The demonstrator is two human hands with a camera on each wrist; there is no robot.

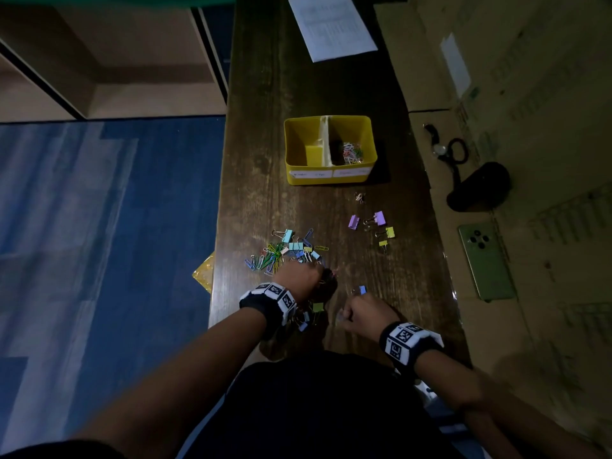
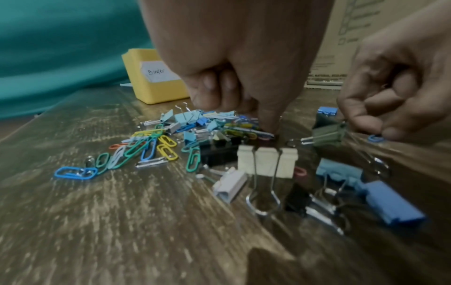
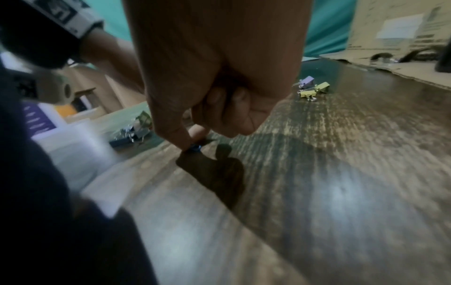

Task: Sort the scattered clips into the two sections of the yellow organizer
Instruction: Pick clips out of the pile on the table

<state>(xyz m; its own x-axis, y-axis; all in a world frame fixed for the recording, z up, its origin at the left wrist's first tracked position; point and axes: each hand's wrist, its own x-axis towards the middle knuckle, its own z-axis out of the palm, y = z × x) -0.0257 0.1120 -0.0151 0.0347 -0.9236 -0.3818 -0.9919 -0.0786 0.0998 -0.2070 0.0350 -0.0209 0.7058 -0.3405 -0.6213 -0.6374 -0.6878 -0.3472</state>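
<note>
The yellow organizer [image 1: 294, 173] [image 2: 146, 86] stands mid-table; its right section holds paper clips [image 1: 352, 152], and its left section looks bare. A mixed pile of paper clips and binder clips [image 1: 288, 250] [image 2: 156, 142] lies nearer me. My left hand [image 1: 298, 279] [image 2: 268, 129] is down on the pile's near edge, fingers curled, thumb and forefinger tips meeting on a paper clip. My right hand [image 1: 347, 318] [image 2: 385, 133] [image 3: 192, 143] pinches a blue paper clip [image 2: 377, 137] [image 3: 195, 148] at the table surface. Several binder clips [image 2: 267, 162] lie below my left wrist.
Purple binder clips [image 1: 367, 220] [image 3: 306, 81] and yellow ones [image 1: 387, 235] [image 3: 314, 90] lie right of the pile, and a blue one [image 1: 362, 289] near my right hand. Cardboard [image 1: 530, 94] on the right carries a green phone [image 1: 486, 261] and a black object [image 1: 477, 185]. A paper sheet [image 1: 332, 26] lies at the far end.
</note>
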